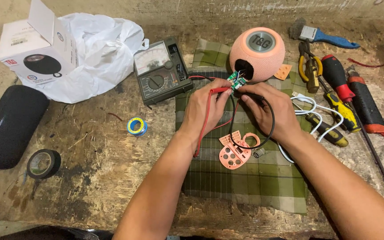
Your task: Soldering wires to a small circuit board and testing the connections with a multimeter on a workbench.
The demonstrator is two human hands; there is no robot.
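Observation:
My left hand (205,106) grips a red meter probe (218,90), its tip against a small green circuit board (236,82). That board hangs out of a hole in a round salmon-pink speaker (258,53). My right hand (270,111) pinches a black probe at the same board; its black lead (272,116) loops beneath my palm. Both leads run back to an analogue multimeter (161,71). A pink plastic button panel (234,151) lies on the green checked cloth (245,182) just below my hands.
Pliers (310,66), several screwdrivers (341,104), a blue-handled brush (321,35) and a white cable (310,109) lie to the right. On the left are a white box (32,49), plastic bag (98,53), black cylindrical speaker (7,126), black tape roll (43,163) and solder spool (137,126).

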